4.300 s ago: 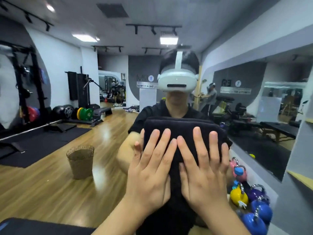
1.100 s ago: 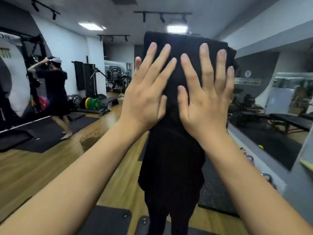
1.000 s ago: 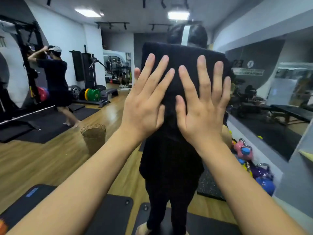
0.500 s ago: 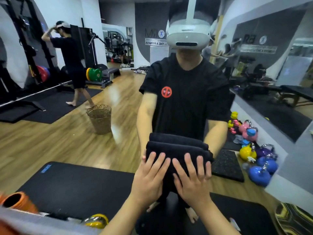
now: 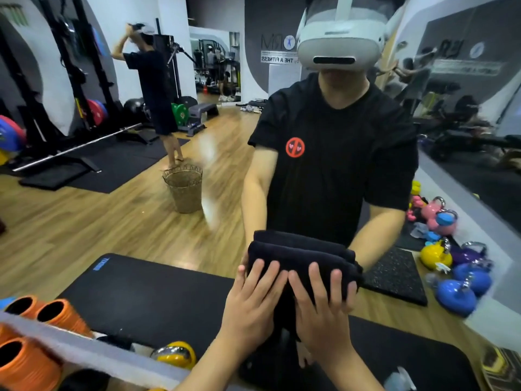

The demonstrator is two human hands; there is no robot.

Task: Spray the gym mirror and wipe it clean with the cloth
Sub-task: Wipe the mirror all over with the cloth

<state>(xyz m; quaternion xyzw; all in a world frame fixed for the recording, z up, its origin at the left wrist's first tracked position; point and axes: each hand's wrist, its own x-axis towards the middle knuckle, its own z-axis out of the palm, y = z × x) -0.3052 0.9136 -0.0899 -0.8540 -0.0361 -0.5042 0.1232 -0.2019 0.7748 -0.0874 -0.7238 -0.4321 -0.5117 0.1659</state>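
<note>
1. Mirror [image 5: 112, 221] – it fills nearly the whole view, and the folded black cloth [image 5: 301, 258] is pressed flat against its lower part, just above the grey ledge [image 5: 84, 351] at the bottom edge.
2. Left hand [image 5: 251, 303] and right hand [image 5: 321, 309] lie side by side on the cloth, fingers straight and slightly spread, palms pushing it onto the glass; neither hand curls round it.
3. What has changed: about a second ago the cloth was up high, covering the reflected head; half a second ago it was already down near waist level of the reflection, and now it sits at much the same height, only a little nearer the ledge. The view has tipped down with it, so the orange rollers [image 5: 36, 334] and a yellow kettlebell [image 5: 174, 356] on the ledge side now show.
4. What that means – one long downward stroke looks close to its end, so this central strip of glass has probably been covered from top to bottom.
5. A spray bottle [image 5: 400, 376] seems to stand at the bottom right, blurred and untouched, which suggests that spraying is done for this patch.
6. Likely next: lift or slide the cloth sideways to a fresh strip, keeping clear of the things on the ledge.
</note>
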